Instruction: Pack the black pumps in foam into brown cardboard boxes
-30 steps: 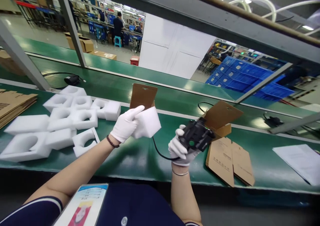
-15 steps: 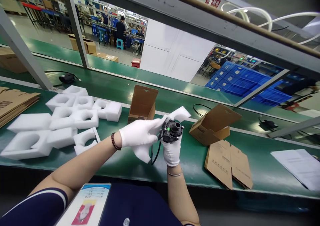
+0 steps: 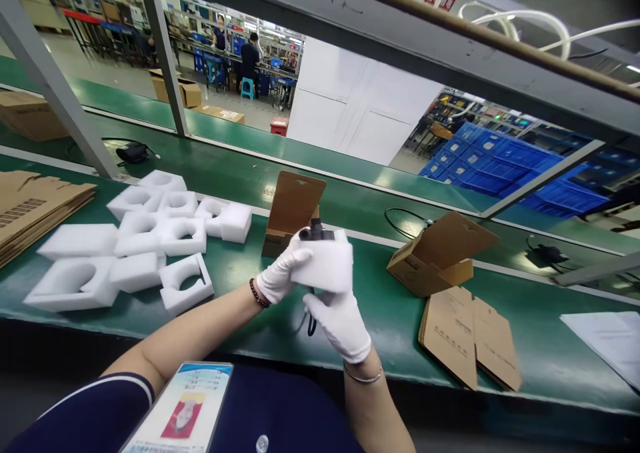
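Observation:
A white foam piece [image 3: 324, 265] is held up over the green bench, with a black pump-like device [image 3: 317, 231] showing above its top edge. Gloved in white, my left hand [image 3: 284, 274] grips the foam's left side. My right hand [image 3: 343, 323], also gloved, is closed at the foam's lower right; its far fingers are hidden behind the foam. A black cable [image 3: 312, 321] hangs below, between the hands. Just behind the left hand stands an open cardboard box [image 3: 295, 203].
Several white foam pieces [image 3: 137, 233] lie at the left, beside stacked flat cardboard [image 3: 35, 206]. A second open box [image 3: 437, 256], folded cartons [image 3: 453, 333] and papers [image 3: 605, 339] are at the right. Metal posts [image 3: 167, 59] frame the bench.
The foam has been wrapped against the device, which is turned and now mostly hidden. Both hands have shifted around the foam. The camera view has moved slightly.

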Action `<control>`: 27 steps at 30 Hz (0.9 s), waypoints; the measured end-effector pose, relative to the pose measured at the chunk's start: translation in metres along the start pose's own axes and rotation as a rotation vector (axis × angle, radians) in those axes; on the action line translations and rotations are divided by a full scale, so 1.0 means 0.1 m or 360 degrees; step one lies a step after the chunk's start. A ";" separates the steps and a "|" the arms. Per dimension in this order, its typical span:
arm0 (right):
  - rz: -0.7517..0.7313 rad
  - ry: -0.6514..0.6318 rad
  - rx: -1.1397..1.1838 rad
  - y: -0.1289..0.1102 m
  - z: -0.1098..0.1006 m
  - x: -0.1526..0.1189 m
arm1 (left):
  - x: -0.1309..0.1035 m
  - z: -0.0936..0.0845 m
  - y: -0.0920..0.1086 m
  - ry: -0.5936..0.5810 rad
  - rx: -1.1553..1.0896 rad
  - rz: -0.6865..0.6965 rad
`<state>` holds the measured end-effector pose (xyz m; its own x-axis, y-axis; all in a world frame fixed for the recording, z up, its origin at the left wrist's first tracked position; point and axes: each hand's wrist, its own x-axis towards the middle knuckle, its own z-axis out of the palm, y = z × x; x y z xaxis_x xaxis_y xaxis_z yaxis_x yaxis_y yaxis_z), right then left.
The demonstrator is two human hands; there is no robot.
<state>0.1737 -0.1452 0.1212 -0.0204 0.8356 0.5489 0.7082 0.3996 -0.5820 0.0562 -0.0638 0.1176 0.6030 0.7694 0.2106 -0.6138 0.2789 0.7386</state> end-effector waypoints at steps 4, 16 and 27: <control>0.0257 -0.0315 0.0142 0.00 -0.40 -0.21 | -0.01 -0.13 0.13 0.0122 0.0211 0.0290; -0.0334 -0.0031 0.0473 0.40 -0.58 0.77 | -0.22 -0.15 0.33 -0.0768 0.1048 0.0179; -0.0435 -0.0622 -0.0144 0.15 -0.05 -0.14 | -0.17 -0.48 0.64 0.0488 0.1198 0.0894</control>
<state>0.1876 -0.1529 0.1078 -0.4655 0.7906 0.3979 0.6982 0.6043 -0.3838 -0.0177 -0.0314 0.1313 0.0997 0.8232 0.5589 -0.2219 -0.5292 0.8190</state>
